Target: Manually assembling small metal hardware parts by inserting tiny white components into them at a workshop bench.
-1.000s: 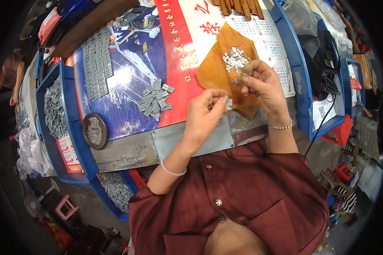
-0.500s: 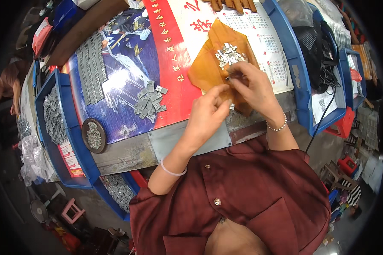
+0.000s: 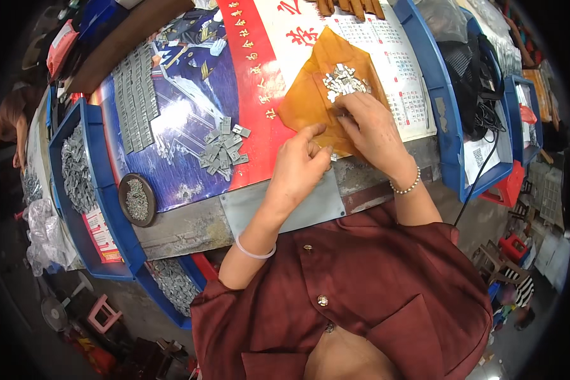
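Observation:
A sheet of translucent amber paper (image 3: pixel 304 95) lies on the worktable, with a heap of small silvery metal pieces (image 3: pixel 346 80) on it. My right hand (image 3: pixel 377 130) is over the sheet, fingertips bent together at the heap's near edge; what they pinch is hidden. Close to its left, my left hand (image 3: pixel 297 166) is closed, thumb and forefinger pointing toward the right hand. A small silvery piece (image 3: pixel 334 157) shows at the edge of my left fingers. Farther left lies a loose pile of grey rectangular pieces (image 3: pixel 223 152).
Rows of grey pieces (image 3: pixel 133 98) stand at the far left. A round dark dish (image 3: pixel 137 200) holds tiny metal parts. Blue trays (image 3: pixel 111 209) flank the table's left, another blue tray (image 3: pixel 440 101) its right. Brown strips (image 3: pixel 351 7) lie at the back. A pale plate (image 3: pixel 297 206) sits at the front edge.
My left hand has shifted slightly left, and the small silvery piece beside its fingers with it. My right hand's fingers have moved slightly left and up toward the heap.

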Tool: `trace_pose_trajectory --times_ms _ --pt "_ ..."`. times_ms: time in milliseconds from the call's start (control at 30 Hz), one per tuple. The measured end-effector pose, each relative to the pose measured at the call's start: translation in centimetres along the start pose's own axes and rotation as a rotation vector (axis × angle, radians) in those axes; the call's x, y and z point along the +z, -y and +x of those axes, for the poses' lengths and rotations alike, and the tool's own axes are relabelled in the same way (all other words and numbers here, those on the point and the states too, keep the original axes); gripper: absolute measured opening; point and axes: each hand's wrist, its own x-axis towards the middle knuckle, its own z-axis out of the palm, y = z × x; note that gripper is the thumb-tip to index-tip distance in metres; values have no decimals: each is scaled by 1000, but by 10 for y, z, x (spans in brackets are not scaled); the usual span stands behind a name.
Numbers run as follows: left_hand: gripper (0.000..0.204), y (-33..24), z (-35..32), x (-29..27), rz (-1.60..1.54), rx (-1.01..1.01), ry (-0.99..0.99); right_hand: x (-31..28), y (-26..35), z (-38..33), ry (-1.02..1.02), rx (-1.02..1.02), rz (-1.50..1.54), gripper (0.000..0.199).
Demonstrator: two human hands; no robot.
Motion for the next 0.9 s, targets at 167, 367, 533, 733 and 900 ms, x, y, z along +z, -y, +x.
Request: trace_pose_trajectory --times_ms 167,367,533,733,900 --pt "45 0 1 -3 -21 -12 11 -6 -3 -4 73 177 13 16" --pt "45 1 1 -4 -61 -24 23 -18 -13 -6 26 352 126 17" --pt "44 1 1 -5 -82 -42 36 -18 -4 -10 133 232 178 19" --pt "45 2 1 -5 -102 -38 28 -17 -3 -8 195 177 125 12" --pt "44 0 1 -4 -71 -19 5 -11 -1 -7 198 117 124 10"
